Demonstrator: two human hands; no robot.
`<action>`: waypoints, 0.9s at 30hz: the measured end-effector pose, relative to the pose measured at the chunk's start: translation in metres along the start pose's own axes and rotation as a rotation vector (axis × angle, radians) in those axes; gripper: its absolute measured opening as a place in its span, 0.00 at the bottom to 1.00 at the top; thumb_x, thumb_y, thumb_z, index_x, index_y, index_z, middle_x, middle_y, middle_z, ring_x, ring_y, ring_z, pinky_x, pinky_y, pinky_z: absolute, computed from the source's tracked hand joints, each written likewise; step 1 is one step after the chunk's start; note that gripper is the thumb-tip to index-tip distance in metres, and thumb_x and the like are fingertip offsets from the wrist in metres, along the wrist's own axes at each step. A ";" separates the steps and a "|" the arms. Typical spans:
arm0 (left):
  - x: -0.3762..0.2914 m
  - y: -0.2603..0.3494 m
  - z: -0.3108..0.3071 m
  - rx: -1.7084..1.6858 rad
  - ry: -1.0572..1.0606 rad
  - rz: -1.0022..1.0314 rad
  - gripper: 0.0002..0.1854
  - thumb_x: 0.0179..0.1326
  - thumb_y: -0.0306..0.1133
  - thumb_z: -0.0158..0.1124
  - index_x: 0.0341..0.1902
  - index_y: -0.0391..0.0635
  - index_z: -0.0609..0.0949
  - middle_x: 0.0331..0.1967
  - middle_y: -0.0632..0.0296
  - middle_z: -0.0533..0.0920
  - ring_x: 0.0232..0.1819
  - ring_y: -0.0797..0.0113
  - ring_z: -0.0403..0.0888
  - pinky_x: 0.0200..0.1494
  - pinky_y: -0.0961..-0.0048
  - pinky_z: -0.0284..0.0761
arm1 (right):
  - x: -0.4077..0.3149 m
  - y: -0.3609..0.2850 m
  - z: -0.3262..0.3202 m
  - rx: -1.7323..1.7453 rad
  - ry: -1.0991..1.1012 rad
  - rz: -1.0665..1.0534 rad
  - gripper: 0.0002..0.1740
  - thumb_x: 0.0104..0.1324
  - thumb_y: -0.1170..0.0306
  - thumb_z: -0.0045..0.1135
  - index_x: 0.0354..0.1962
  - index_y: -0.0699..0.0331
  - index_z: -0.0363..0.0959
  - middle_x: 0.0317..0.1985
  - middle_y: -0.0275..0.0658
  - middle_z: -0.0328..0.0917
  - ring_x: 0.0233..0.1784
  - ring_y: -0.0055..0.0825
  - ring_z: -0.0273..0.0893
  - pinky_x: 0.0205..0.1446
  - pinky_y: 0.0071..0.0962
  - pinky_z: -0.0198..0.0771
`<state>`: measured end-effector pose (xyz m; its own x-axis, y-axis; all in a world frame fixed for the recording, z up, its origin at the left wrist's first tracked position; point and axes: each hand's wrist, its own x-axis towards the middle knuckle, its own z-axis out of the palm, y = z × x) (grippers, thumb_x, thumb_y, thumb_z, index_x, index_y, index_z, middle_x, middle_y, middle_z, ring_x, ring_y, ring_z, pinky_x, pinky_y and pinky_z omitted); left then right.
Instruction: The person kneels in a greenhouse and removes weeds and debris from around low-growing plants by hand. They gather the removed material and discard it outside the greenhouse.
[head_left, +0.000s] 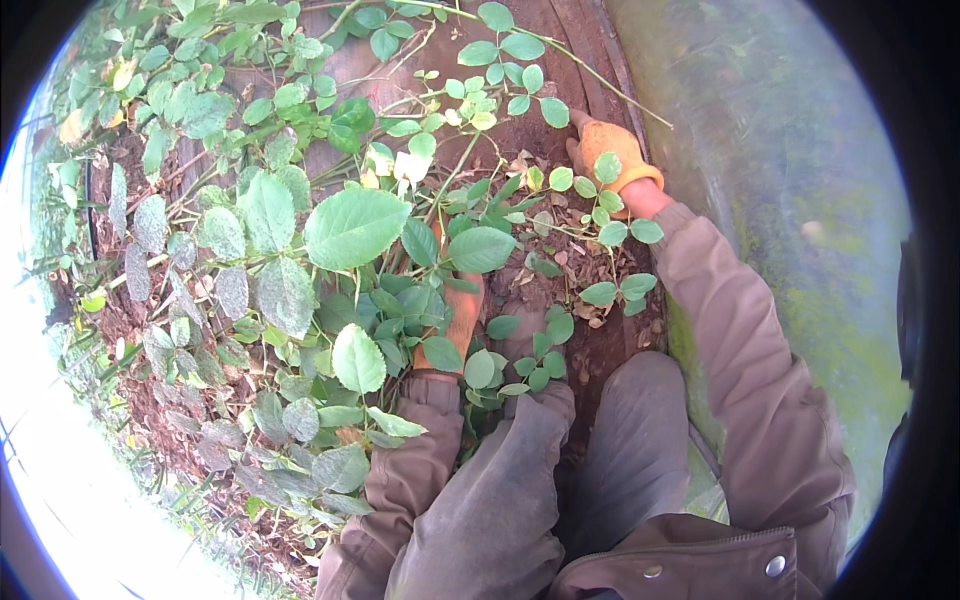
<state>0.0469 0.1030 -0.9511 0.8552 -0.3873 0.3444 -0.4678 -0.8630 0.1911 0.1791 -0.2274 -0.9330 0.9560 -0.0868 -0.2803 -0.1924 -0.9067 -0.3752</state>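
My right hand (606, 154), in an orange work glove, reaches to the bare soil beside the plastic sheeting; its fingers point up and left, and what they touch is unclear. My left hand (456, 315), in an orange glove too, is among rose stems, its fingers mostly hidden under leaves. A rose bush (352, 229) with broad green leaves spreads over the left and middle. A thin leafy rose stem (600, 73) arches above my right hand. A pale bloom (411, 169) shows near the middle. Dry fallen leaves (592, 281) lie on the soil between my hands.
Translucent plastic sheeting (780, 195), greenish with algae, stands along the right. Leaves with dark speckling (285, 296) crowd the left side. Reddish soil (570, 142) runs along the sheeting's foot. My knees (641, 405) are at the lower middle, close to low rose leaves.
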 end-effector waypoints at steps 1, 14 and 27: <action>0.003 0.000 -0.002 -0.014 0.024 -0.001 0.17 0.80 0.33 0.56 0.68 0.44 0.75 0.49 0.50 0.85 0.45 0.50 0.87 0.43 0.55 0.84 | -0.002 -0.001 0.001 0.015 -0.015 0.027 0.30 0.73 0.62 0.60 0.71 0.55 0.74 0.54 0.56 0.88 0.57 0.56 0.87 0.63 0.53 0.80; 0.009 0.004 -0.035 -0.067 -0.239 -0.017 0.24 0.81 0.34 0.54 0.77 0.42 0.71 0.68 0.44 0.81 0.58 0.43 0.87 0.54 0.52 0.85 | -0.033 -0.009 -0.005 0.540 0.147 0.171 0.26 0.72 0.65 0.62 0.66 0.60 0.79 0.50 0.48 0.90 0.53 0.43 0.89 0.60 0.37 0.79; 0.007 -0.004 -0.014 -0.275 -0.130 -0.118 0.29 0.79 0.35 0.58 0.80 0.41 0.68 0.70 0.40 0.79 0.65 0.43 0.83 0.63 0.51 0.83 | -0.128 0.051 0.046 0.638 0.325 -0.032 0.17 0.74 0.64 0.66 0.55 0.62 0.84 0.47 0.47 0.91 0.51 0.46 0.90 0.55 0.40 0.82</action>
<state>0.0518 0.1088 -0.9363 0.9200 -0.3438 0.1880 -0.3917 -0.7913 0.4695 0.0368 -0.2439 -0.9568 0.9619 -0.2727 -0.0200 -0.1597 -0.5012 -0.8505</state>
